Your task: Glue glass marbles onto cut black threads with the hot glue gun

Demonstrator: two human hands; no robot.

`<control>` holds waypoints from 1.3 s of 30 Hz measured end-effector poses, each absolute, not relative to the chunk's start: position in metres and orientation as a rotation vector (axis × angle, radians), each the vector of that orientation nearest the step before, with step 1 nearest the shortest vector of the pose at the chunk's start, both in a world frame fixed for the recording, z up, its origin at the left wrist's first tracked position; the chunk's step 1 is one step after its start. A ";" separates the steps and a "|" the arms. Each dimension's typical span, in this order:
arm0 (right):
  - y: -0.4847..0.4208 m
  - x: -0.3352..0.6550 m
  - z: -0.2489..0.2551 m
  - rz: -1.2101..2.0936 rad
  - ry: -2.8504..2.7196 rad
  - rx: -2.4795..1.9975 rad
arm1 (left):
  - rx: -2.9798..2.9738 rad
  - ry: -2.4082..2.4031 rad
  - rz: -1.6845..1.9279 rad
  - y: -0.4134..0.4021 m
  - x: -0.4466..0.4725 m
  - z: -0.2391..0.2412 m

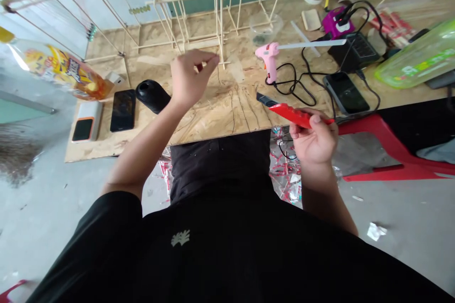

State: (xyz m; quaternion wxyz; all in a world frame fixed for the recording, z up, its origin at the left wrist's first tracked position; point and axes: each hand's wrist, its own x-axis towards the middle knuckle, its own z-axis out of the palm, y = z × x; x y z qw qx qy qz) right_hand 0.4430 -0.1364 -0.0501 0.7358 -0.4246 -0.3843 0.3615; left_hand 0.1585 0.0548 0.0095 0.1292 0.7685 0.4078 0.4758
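Note:
My right hand (314, 139) holds a red utility knife (293, 114) by its handle at the table's front edge. The dark blade is out and points up and to the left over the board. My left hand (192, 78) is raised above the table, thumb and fingertips pinched together. What is in that pinch, if anything, is too small to make out. Several thin dark strands (245, 109) lie on the wood between my hands. Just behind my left fingertips stands a frame of thin wooden sticks (221, 23).
A pink glue gun (268, 59), its cable, a phone (346, 93) and a purple power adapter (337, 22) lie to the right, beside a green bottle (415, 59). At left are a drink bottle (67, 68), a power bank (87, 120), another phone (122, 110) and a black case (152, 96).

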 end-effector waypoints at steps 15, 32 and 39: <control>-0.119 0.460 -0.064 0.660 -0.832 -1.008 | 2.559 1.251 0.935 -0.076 0.143 -0.063; -0.114 0.543 -0.103 -0.017 -1.345 -1.506 | 2.602 1.144 0.971 -0.099 0.137 -0.073; -0.115 0.538 -0.101 -0.118 -1.575 -1.644 | 2.549 1.135 0.940 -0.105 0.133 -0.079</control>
